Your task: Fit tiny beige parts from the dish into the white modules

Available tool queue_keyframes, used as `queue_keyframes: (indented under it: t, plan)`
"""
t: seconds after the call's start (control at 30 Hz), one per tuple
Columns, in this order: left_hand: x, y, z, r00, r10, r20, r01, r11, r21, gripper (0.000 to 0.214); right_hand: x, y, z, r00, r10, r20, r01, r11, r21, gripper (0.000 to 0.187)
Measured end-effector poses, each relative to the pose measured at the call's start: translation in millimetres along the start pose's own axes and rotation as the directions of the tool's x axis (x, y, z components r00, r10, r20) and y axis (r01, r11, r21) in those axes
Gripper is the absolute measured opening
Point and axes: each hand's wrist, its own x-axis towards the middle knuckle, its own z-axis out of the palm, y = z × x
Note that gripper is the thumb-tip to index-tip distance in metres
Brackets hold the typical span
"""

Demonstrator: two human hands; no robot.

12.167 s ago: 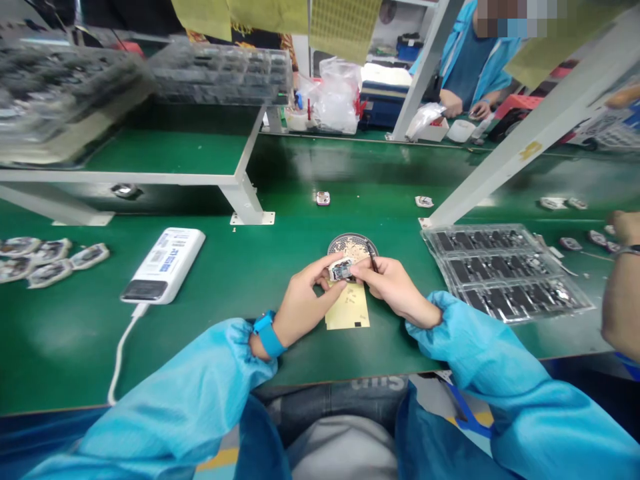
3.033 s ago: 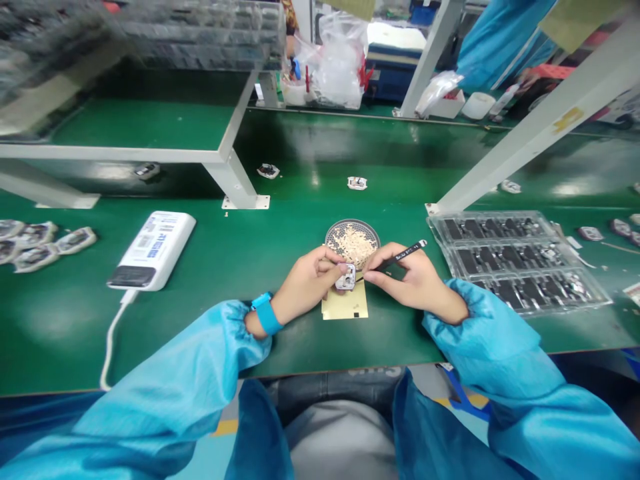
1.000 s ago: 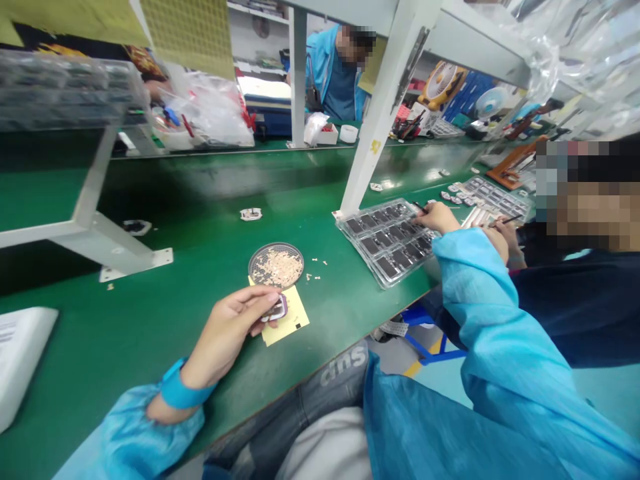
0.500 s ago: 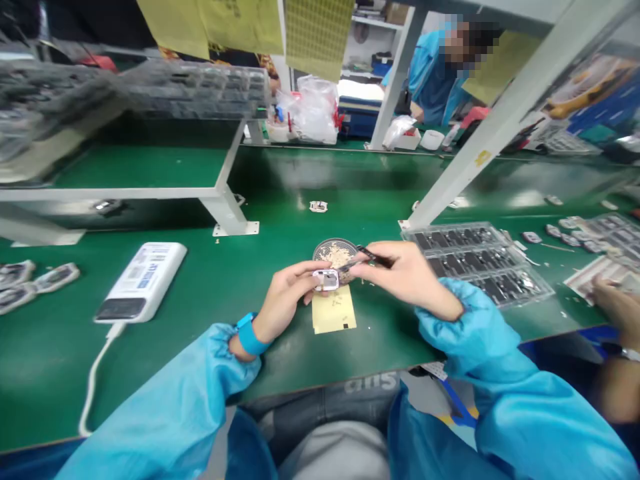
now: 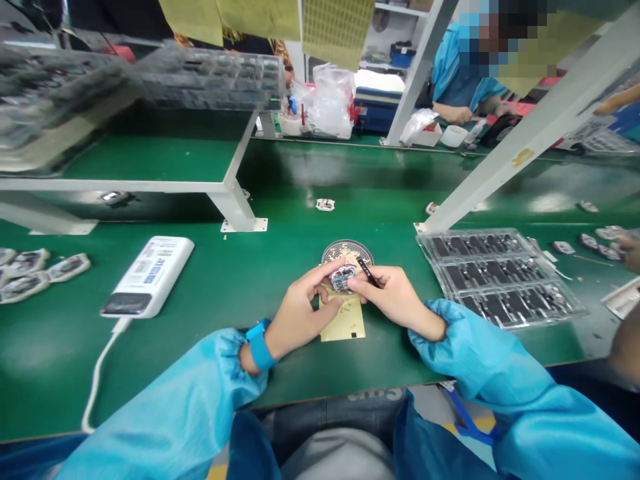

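Observation:
A small white-rimmed electronic housing [image 5: 343,277], its circuit parts showing, is held up between my two hands. My left hand [image 5: 305,303] has its index finger along the housing's upper edge. Its thumb stands away below, and the other fingers are partly hidden. My right hand [image 5: 395,293] pinches the housing's right side with the thumb and keeps black tweezers [image 5: 368,272] in its fingers, tilted up to the left. Behind the hands is a round dark dish [image 5: 326,252] of small beige pieces. Under them lies a yellow paper [image 5: 345,328] with tiny parts on it.
A white power bank [image 5: 149,277] with a cable lies left, near several housings [image 5: 67,267]. Right is a clear tray [image 5: 500,272] of dark parts. Another housing [image 5: 325,205] lies ahead. Shelf legs [image 5: 235,205] rise from the green table. Co-workers sit across and at right.
The housing has tilted, showing its circuit side. My left thumb has come off it, and my right thumb now touches it. The tweezers point upward instead of at the housing. The view has shifted slightly.

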Motion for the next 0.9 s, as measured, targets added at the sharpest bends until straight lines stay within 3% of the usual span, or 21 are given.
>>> queue_keyframes:
  t: [0.23, 0.57, 0.67, 0.77, 0.83, 0.9]
  plan:
    - [1.6, -1.2, 1.0, 0.999, -0.016, -0.044, 0.019, 0.997, 0.069, 0.054, -0.6, -4.6, -1.1, 1.000, 0.017, 0.011, -0.017, 0.999, 0.028, 0.038]
    - [2.1, 0.1, 1.0, 0.974, 0.219, -0.064, -0.181, 0.912, 0.368, 0.041, -2.5, -4.5, 1.9, 0.999, 0.038, 0.009, -0.039, 0.998, 0.042, 0.042]
    - [0.6, 1.0, 1.0, 0.963, 0.264, -0.052, -0.223, 0.893, 0.392, 0.041, -3.1, -3.5, 1.7, 0.998, 0.058, 0.016, -0.059, 0.997, 0.045, 0.043]
    - [0.6, 1.8, 2.6, 0.978, 0.166, -0.123, -0.122, 0.945, 0.303, 0.039, -1.9, -1.2, 2.9, 0.999, 0.012, -0.050, -0.012, 1.000, -0.009, 0.041]
    - [1.8, 1.8, 4.3, 0.991, 0.014, -0.135, 0.001, 0.994, 0.110, 0.040, -0.3, 1.0, 4.3, 0.992, -0.045, -0.121, 0.044, 0.999, -0.003, 0.034]
    - [3.3, 1.5, 6.0, 0.991, -0.112, -0.077, 0.101, 0.986, -0.135, 0.044, 1.1, 3.5, 5.9, 0.986, -0.084, -0.141, 0.095, 0.993, 0.067, 0.033]
